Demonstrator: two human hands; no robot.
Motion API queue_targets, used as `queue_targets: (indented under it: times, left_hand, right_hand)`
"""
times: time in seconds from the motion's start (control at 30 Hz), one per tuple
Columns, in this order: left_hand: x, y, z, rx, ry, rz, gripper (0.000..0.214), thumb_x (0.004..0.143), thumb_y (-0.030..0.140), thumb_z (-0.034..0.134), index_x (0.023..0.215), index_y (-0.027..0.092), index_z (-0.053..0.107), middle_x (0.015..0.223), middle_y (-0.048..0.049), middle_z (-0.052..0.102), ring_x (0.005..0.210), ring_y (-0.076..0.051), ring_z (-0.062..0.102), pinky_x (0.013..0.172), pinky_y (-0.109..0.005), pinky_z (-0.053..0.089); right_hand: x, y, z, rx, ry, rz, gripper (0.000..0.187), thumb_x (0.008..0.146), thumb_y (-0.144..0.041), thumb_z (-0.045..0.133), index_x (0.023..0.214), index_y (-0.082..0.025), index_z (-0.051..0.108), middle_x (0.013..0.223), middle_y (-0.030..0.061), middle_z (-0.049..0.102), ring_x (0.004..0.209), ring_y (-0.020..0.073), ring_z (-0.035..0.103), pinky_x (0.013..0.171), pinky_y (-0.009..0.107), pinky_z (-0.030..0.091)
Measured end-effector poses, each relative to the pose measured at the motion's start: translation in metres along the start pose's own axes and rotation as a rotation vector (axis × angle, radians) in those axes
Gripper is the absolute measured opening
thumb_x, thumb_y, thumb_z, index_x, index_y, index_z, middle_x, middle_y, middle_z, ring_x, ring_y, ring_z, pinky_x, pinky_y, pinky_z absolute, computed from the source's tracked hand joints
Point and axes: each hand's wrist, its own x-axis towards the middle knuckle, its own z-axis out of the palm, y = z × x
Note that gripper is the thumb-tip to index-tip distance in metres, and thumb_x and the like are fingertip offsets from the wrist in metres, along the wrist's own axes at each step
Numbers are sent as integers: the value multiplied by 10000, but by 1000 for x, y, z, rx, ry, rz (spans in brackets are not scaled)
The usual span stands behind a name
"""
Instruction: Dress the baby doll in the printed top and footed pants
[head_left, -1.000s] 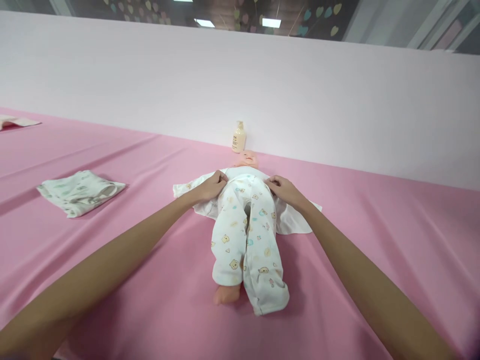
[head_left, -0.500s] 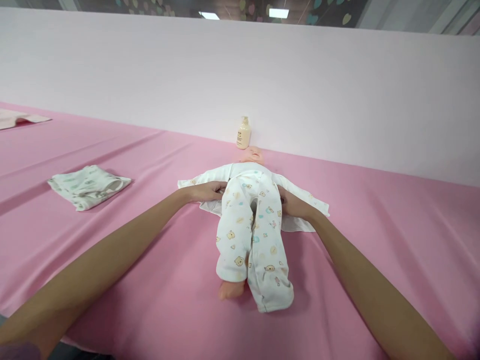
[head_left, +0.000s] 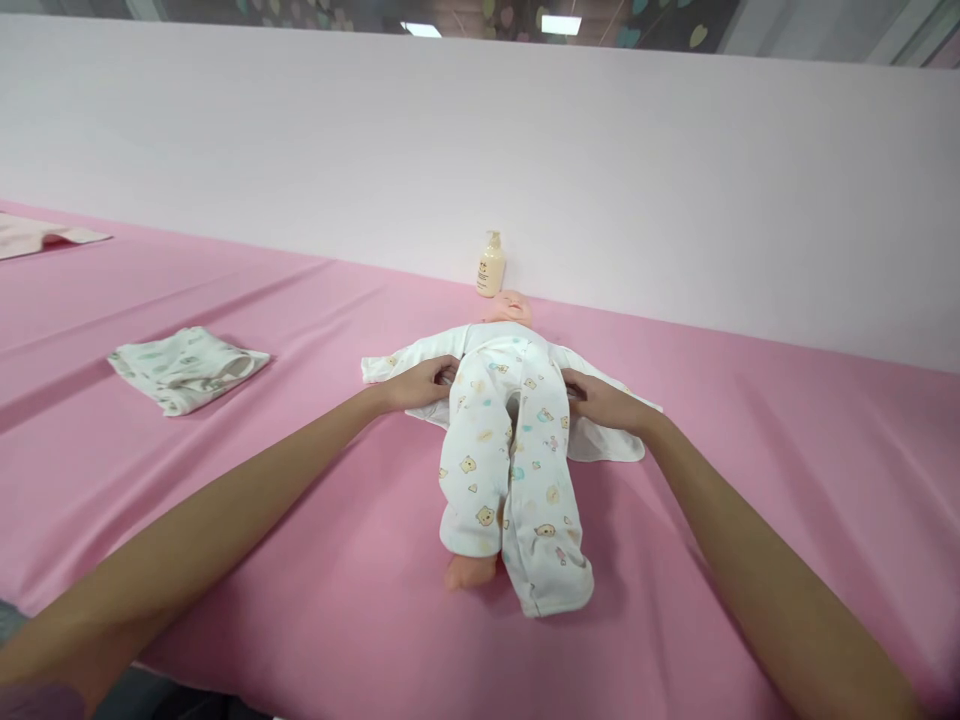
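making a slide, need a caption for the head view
Left hand and right hand flank a doll in printed trousers, a bottle standing beyond it.

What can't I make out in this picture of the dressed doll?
All in the head view:
Left hand: some fingertips are hidden at the side of the trousers.
Right hand: likewise, so neither grip is clear.
Doll: one foot is covered by the trousers.
Bottle: its label is too small to read.
Pink cloth: cut off by the picture's left edge.
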Motion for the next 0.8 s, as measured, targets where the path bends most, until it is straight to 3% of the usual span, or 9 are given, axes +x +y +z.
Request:
queue_targets:
  times: [0.13,0.23,0.33,0.47,0.6,0.8]
  left_hand:
    - [1,3,-5,-113,-2,-18,342,904,437,604,1163,217,638,1167,-73,723,1085,-252,669,965,-391,549]
    - [1,5,-9,11,50,25,347,921,453,589,1178,226,637,1188,-74,718,1057,-253,659,953,-397,544]
    - [1,8,-17,266,87,172,366,941,484,573,1196,238,666,1233,-85,703,1150,-293,606,1058,-458,481]
    - [7,10,-30,487,122,320,406,877,573,688,1156,279,721,1522,-79,548,1446,-379,363,1232,-569,275]
    - [24,4,-31,457,34,301,429,786,539,786,1129,291,714,1661,-53,421,1537,-419,257,1253,-610,200]
    - [35,-9,-20,328,96,311,380,767,463,793,1066,258,679,1603,-80,487,1439,-387,437,1234,-582,244]
  right_hand:
    - [2,-4,-7,-91,201,-54,265,954,-322,580,1162,-308,744,1303,58,695,1216,286,655,1097,495,530]
    - [6,-2,-6,-283,318,-157,202,946,-364,605,1044,-300,770,1331,84,661,1273,343,584,1120,571,479]
    - [6,2,-9,-424,345,-228,188,943,-414,640,1013,-306,776,1460,74,590,1429,400,431,1197,653,354]
    - [8,9,-17,-448,282,-212,245,909,-467,708,1088,-312,770,1603,54,465,1540,411,279,1233,659,301]
    - [21,22,-13,-396,173,-248,337,896,-411,694,1212,-304,747,1608,72,447,1485,372,406,1213,596,376]
    - [33,33,5,-453,298,-259,461,818,-353,736,1277,-307,736,1494,105,533,1322,393,530,1133,602,430]
